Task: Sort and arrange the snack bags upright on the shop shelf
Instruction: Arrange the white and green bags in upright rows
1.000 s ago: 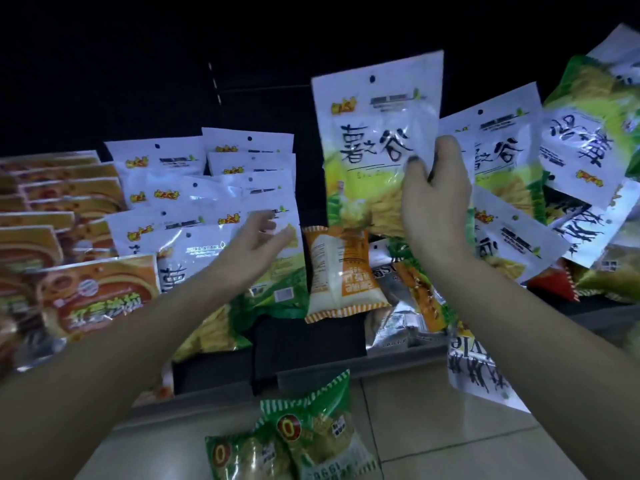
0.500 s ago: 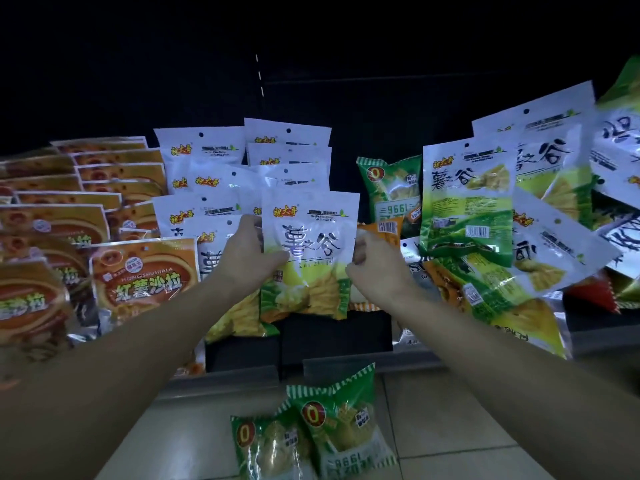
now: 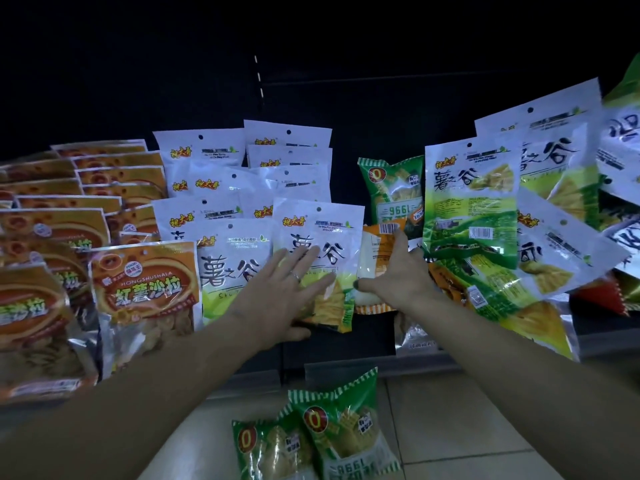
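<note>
Pressing flat against a white-and-green snack bag point(image 3: 320, 251), the left hand point(image 3: 277, 299) lay with fingers straight and spread, a ring on 1 of them. Stood upright at the front of the white row on the shop shelf point(image 3: 346, 367), long axis vertical, hang hole at the top, printed face toward the camera. Just right of it, the right hand point(image 3: 398, 278) reached open-fingered, thumb tip at the bag's right edge, fingers touching an orange-and-white bag point(image 3: 379, 244) behind. Stacked to the left, rows of orange snack bags point(image 3: 145, 289), upright. Heaped farther right, more white-and-green bags point(image 3: 471, 202) tilted at mixed angles, among them a green bag point(image 3: 394, 188) turned upside down. Lay on the tiled floor point(image 3: 467, 427) below, 2 green striped bags point(image 3: 339, 434).
</note>
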Motion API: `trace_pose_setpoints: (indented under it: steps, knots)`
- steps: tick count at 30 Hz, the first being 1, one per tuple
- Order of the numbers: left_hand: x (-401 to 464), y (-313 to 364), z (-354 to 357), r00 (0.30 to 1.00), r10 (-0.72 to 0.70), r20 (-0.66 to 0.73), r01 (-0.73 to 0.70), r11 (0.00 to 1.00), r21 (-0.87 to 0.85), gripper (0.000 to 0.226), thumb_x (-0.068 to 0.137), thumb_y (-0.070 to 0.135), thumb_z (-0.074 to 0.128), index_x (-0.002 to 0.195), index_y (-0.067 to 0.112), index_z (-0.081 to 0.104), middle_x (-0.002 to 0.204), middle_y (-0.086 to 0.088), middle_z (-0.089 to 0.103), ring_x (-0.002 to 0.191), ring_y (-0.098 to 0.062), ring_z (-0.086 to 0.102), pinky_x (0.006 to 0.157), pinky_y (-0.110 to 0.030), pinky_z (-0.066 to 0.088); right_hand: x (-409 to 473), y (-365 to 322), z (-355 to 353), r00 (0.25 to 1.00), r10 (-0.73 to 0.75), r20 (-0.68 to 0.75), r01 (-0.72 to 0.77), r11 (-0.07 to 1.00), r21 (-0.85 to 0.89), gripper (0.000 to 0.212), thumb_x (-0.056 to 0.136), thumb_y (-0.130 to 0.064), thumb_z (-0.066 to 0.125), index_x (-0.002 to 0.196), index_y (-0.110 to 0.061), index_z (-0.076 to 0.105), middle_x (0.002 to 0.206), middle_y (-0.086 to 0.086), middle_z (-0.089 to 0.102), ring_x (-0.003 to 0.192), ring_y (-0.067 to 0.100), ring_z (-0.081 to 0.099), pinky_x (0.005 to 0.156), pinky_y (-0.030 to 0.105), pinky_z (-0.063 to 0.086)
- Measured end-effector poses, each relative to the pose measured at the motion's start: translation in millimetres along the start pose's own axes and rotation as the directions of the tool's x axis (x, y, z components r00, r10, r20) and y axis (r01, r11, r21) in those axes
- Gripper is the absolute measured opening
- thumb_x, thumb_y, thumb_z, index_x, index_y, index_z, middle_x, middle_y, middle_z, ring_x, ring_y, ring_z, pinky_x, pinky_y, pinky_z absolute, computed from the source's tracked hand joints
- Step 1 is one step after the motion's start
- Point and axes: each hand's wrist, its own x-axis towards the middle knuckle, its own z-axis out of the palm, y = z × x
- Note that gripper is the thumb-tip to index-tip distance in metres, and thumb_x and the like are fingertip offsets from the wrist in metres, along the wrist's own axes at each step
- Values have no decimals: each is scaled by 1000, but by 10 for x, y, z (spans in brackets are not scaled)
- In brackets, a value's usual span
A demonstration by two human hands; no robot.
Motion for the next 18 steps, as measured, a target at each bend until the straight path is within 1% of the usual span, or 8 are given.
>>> trace_pose_setpoints:
  steps: [2,4,6,8,11,14,18]
  knots:
    - [8,30,89,999,-37,14,36,998,56,105,95,68,47,155,28,-30,160,-23,-33,154,-38,-18,125,-54,-1,8,25,4,999,-14,-31,14,1000,17,126,75,-37,88,161,-27,-3,153,20,26,144,39,28,110,47,39]
    - [27,48,104,996,-85,6,84,994,65,105,97,64,48,154,27,-33,159,-25,-34,154,-39,-17,125,-54,3,25,62,-20,994,-53,-95,55,998,18,122,76,-33,87,161,-28,1,149,19,28,142,38,28,105,46,40]
    - [54,97,111,993,-116,10,115,991,67,104,98,65,44,152,25,-35,158,-28,-34,154,-40,-16,125,-53,5,31,117,-81,978,-101,-182,99,995,-20,117,77,-31,86,160,-25,4,140,18,32,134,36,30,100,44,40]
    - [83,165,114,990,-137,18,136,988,74,102,99,68,39,152,23,-36,159,-29,-32,154,-41,-11,125,-53,6,30,176,-149,960,-129,-247,116,991,-67,116,77,-32,85,160,-23,5,138,18,32,131,37,31,99,45,40]
    - [144,222,132,988,-154,11,153,985,86,104,97,72,37,153,21,-34,161,-29,-26,155,-42,-2,124,-54,9,36,235,-193,967,-116,-228,97,991,-93,119,78,-36,84,161,-22,0,138,18,31,131,37,31,100,46,40]
    - [188,237,155,990,-132,43,126,984,128,103,98,70,36,152,19,-34,161,-29,-28,154,-43,-2,124,-56,8,42,241,-208,980,-92,-177,76,992,-100,122,78,-43,83,160,-23,-6,139,18,33,131,37,33,100,46,41]
    - [175,173,164,996,-88,36,80,983,168,103,96,74,32,152,19,-35,162,-28,-26,154,-42,0,123,-56,11,-4,268,-252,986,-77,-149,61,992,-108,126,77,-46,83,160,-24,-9,141,18,31,132,37,35,100,46,42]
